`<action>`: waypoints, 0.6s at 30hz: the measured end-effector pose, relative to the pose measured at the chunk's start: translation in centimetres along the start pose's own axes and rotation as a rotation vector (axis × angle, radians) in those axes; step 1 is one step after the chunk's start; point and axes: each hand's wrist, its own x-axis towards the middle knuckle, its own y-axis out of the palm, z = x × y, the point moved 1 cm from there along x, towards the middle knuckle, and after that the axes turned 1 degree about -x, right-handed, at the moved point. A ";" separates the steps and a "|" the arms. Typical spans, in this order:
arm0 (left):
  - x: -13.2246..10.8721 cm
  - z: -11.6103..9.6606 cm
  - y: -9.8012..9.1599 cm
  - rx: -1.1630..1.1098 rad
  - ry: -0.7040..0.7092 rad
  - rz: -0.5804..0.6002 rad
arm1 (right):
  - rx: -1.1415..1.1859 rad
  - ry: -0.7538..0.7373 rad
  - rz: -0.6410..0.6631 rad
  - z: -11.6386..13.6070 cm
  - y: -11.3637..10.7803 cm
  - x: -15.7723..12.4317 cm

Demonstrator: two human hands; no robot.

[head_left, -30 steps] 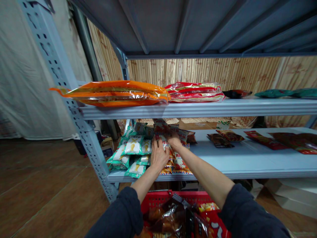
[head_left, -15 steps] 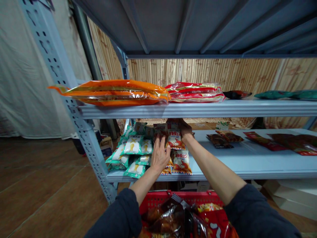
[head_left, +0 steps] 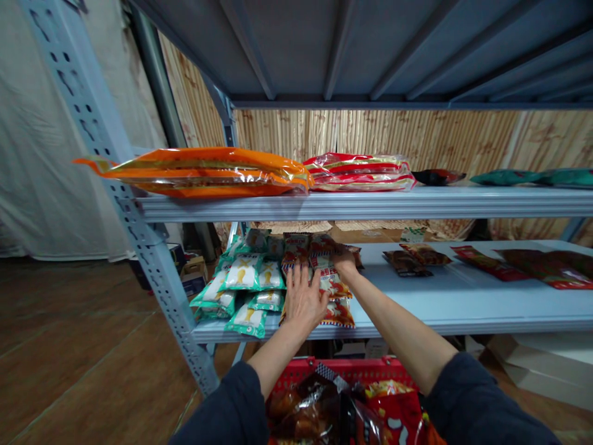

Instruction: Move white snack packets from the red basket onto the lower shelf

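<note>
On the lower shelf, a stack of white-and-orange snack bags with red pictures stands beside green-and-white snack bags. My left hand lies flat against the front of the orange stack, fingers spread, touching the bags. At the stack's upper right, my right hand has its fingers curled over the edge of a snack bag; the fingertips are partly hidden. Behind my hands, more bags of this kind lean at the back.
Below is a red basket filled with packaged food. The upper shelf carries an orange package and red-striped packages above my hands. Dark flat packets lie to the right. A blue upright post borders the left side.
My left hand has moved slightly down and right across the front of the bags. My right hand has come lower, and the upper orange snack bag now sits lower and tilts back.
</note>
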 end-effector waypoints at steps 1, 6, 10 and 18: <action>-0.4 0.1 -0.3 0.016 -0.012 -0.012 | -0.033 0.009 0.003 0.0 0.0 0.1; -2.5 0.3 -0.8 0.043 0.000 0.010 | -0.161 0.018 0.007 0.4 0.3 -0.2; -2.9 0.8 0.1 0.013 0.017 0.062 | -0.244 0.000 0.005 0.8 0.8 -1.0; -1.7 1.8 1.6 -0.079 0.010 0.005 | -0.498 0.058 0.065 1.0 1.3 -1.7</action>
